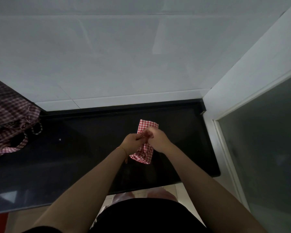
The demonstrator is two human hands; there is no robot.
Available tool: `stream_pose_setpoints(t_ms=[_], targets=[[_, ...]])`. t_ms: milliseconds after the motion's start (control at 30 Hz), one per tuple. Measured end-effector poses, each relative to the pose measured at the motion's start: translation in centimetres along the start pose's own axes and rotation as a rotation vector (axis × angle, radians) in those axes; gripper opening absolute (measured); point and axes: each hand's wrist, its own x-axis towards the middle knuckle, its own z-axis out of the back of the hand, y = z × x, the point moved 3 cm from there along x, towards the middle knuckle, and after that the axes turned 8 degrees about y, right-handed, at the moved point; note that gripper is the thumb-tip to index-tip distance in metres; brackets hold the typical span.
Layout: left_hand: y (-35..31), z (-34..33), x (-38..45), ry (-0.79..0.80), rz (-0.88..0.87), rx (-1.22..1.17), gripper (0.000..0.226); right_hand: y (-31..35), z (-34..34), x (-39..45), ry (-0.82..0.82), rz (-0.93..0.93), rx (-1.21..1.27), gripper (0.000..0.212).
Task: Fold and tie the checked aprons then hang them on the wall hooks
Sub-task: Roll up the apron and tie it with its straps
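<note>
A red-and-white checked apron [145, 142], folded into a narrow bundle, lies on the black worktop [84, 148] near its back right corner. More checked aprons [8, 118] lie heaped, unfolded, at the left edge.

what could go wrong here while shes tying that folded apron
The left hand and right hand pinch the strings over the folded apron; a slack knot could let the folds spring open. The loose pile of aprons lies at the countertop's left end, and a trailing strap might drag it off.
</note>
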Motion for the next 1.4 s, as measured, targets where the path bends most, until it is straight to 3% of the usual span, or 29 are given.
stream_pose_setpoints(t_ms=[200,433,533,600,667,733,867,967,1100,1200,1400], targets=[[0.5,0.1,-0.2,-0.003,0.001,-0.068,0.015,0.6,-0.7,0.7,0.039,-0.061,-0.177,0.035],[1.1,-0.7,-0.4,-0.190,0.007,-0.232,0.010,0.8,-0.3,1.4,0.070,-0.110,-0.350,0.037],[1.0,-0.8,-0.4,-0.261,0.015,-0.150,0.010,-0.1,-0.7,1.1,-0.045,-0.109,-0.257,0.026],[0.5,-0.9,-0.3,-0.291,-0.016,0.024,0.011,-0.5,-0.8,0.6,-0.124,-0.109,-0.181,0.014],[0.1,-1.0,-0.2,-0.318,-0.035,0.147,0.013,-0.7,-0.7,0.3,-0.136,-0.143,-0.088,0.005],[0.1,-0.7,0.1,-0.338,-0.019,0.161,0.014,-0.8,-0.4,0.1,-0.104,-0.194,0.054,0.010],[1.0,-0.3,0.7,-0.321,0.062,0.035,0.025,-1.5,-0.7,-0.3,-0.031,-0.294,0.393,0.005],[1.6,0.0,1.1,-0.272,0.117,-0.084,0.030,-1.7,-0.9,-0.3,-0.006,-0.311,0.427,0.005],[1.7,0.5,1.2,-0.219,0.138,-0.158,0.031,-1.3,-0.6,-0.1,0.000,-0.256,0.277,0.016],[1.5,0.4,1.1,-0.191,0.146,-0.150,0.030,-0.9,-0.5,0.1,-0.014,-0.220,0.092,0.013],[0.9,0.4,0.6,-0.110,0.124,-0.103,0.021,-0.9,-1.1,0.2,-0.036,-0.207,0.010,0.010]])
